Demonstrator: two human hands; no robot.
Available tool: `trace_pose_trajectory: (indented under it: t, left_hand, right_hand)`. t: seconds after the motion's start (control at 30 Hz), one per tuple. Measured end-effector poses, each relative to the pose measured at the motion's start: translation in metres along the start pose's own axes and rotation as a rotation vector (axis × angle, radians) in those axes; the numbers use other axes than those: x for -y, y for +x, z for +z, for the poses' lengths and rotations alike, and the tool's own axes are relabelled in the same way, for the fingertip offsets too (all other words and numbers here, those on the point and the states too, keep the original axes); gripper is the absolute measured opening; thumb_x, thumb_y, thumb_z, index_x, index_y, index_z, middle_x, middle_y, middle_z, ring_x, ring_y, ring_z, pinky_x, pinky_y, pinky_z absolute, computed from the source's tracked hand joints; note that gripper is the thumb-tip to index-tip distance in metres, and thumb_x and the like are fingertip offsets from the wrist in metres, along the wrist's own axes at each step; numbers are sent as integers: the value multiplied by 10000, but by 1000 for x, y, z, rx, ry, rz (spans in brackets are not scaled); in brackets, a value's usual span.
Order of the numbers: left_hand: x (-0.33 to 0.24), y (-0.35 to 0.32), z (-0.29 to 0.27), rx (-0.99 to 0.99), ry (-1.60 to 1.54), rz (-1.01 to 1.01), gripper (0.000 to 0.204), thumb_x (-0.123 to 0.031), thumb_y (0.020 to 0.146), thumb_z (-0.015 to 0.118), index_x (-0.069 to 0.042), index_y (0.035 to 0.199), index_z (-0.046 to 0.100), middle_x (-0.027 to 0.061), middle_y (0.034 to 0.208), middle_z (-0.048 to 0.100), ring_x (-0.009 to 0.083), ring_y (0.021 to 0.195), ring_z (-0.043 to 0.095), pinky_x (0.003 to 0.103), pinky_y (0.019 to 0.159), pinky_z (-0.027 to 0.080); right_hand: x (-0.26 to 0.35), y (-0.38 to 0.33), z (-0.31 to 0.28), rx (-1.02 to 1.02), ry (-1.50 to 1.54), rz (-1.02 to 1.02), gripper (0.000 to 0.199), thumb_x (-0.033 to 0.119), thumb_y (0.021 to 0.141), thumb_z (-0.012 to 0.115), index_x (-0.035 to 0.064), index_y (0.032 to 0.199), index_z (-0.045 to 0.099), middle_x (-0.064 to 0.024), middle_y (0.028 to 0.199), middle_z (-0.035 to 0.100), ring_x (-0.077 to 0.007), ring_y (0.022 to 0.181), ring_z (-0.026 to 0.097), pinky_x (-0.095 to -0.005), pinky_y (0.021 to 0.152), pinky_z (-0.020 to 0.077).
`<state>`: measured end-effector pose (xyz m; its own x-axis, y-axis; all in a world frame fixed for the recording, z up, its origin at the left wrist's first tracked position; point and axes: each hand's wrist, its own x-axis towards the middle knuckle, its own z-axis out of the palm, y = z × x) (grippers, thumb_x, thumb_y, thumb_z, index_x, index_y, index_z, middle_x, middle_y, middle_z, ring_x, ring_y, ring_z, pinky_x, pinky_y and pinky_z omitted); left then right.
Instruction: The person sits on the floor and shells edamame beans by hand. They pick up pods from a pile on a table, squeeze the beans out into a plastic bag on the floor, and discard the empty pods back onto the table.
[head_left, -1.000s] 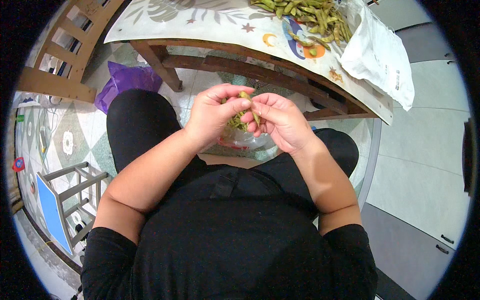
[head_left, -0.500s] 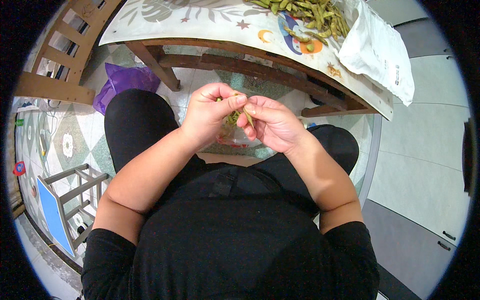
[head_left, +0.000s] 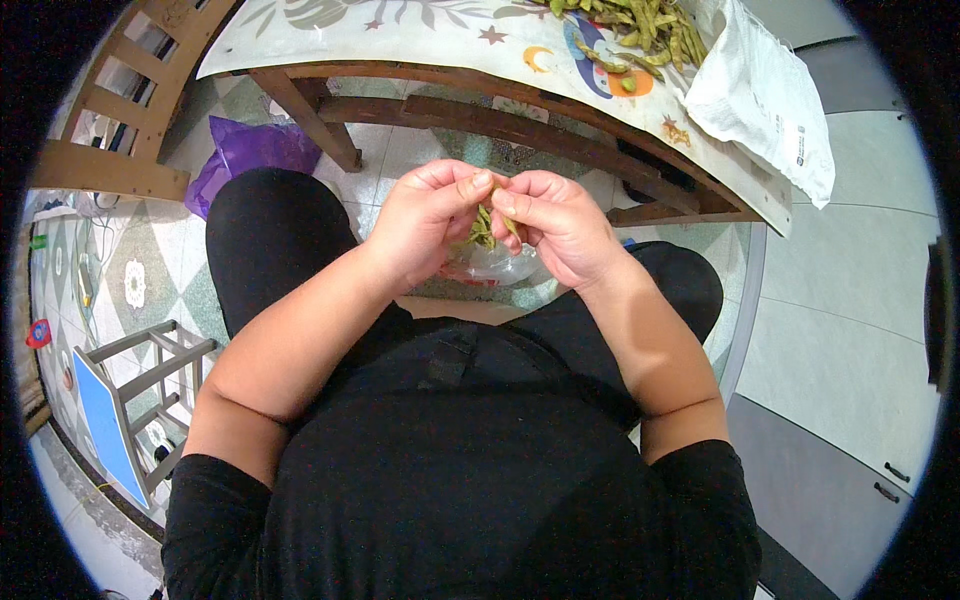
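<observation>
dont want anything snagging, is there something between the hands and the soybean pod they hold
Nothing visible. The left hand and right hand have their fingertips directly on the soybean pod, partly hiding it. The transparent plastic bag is below them, not in between.

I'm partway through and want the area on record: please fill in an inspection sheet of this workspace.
Surface: brown wooden table under a pale patterned cover.
Things: slender green bean pod between the hands; heap of green-brown bean pods on the cover; green pods or shells below the hands, by a clear plastic bag.
Grip: right hand pinches the pod; left hand has its fingertips at the upper end, contact partly hidden.
Clutter: crumpled white bag beside the heap, overhanging the table edge; purple plastic bag on the floor.
Cables: thin cords on the tiled floor, far left.
Surroundings: brown slatted wooden furniture and grey-framed, blue-topped stool, left; pale flat cabinet doors, right.
</observation>
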<state>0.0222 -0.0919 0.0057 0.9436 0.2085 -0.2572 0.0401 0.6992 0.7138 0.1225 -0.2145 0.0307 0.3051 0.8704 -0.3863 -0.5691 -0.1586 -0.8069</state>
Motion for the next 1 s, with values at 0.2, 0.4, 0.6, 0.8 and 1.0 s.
trace_pose_trajectory:
  t: [0.2, 0.4, 0.6, 0.8, 1.0]
  left_hand:
    - [2, 1, 2, 43, -123, -64, 266, -224, 833, 494, -29, 1009, 537, -67, 517, 372, 26, 417, 235, 185, 387, 161]
    - [10, 5, 9, -115, 183, 129, 223, -185, 838, 482, -40, 996, 543, -61, 554, 417, 23, 434, 264, 173, 392, 207]
    - [10, 8, -8, -193, -67, 111, 119, -170, 837, 417, -70, 866, 475, 1, 645, 464, 60, 463, 341, 182, 385, 236]
    - [8, 3, 0, -145, -14, -93, 135, -231, 835, 434, -97, 821, 448, 4, 691, 479, 74, 482, 379, 185, 377, 244]
    - [14, 2, 3, -59, -19, -147, 209, -278, 821, 527, -90, 753, 466, -33, 624, 468, 27, 437, 341, 161, 359, 218]
  right_hand:
    - [-1, 3, -2, -48, -122, -55, 125, 163, 824, 504, 55, 775, 544, -20, 655, 549, -73, 565, 482, -189, 515, 374]
    - [-8, 4, 3, -182, -138, -116, 147, 197, 826, 510, 71, 753, 533, 12, 615, 516, -45, 515, 433, -169, 474, 354]
    - [-9, 8, 3, -249, -189, -95, 138, 199, 826, 514, 66, 788, 524, 18, 607, 507, -38, 503, 423, -162, 456, 342]
    - [-11, 10, -1, -258, -233, -198, 111, 160, 830, 507, 51, 848, 517, 19, 618, 506, -31, 507, 418, -153, 459, 329]
    - [-16, 11, 3, -205, -244, -240, 114, 144, 853, 453, 50, 838, 516, 11, 648, 539, -31, 514, 438, -154, 453, 331]
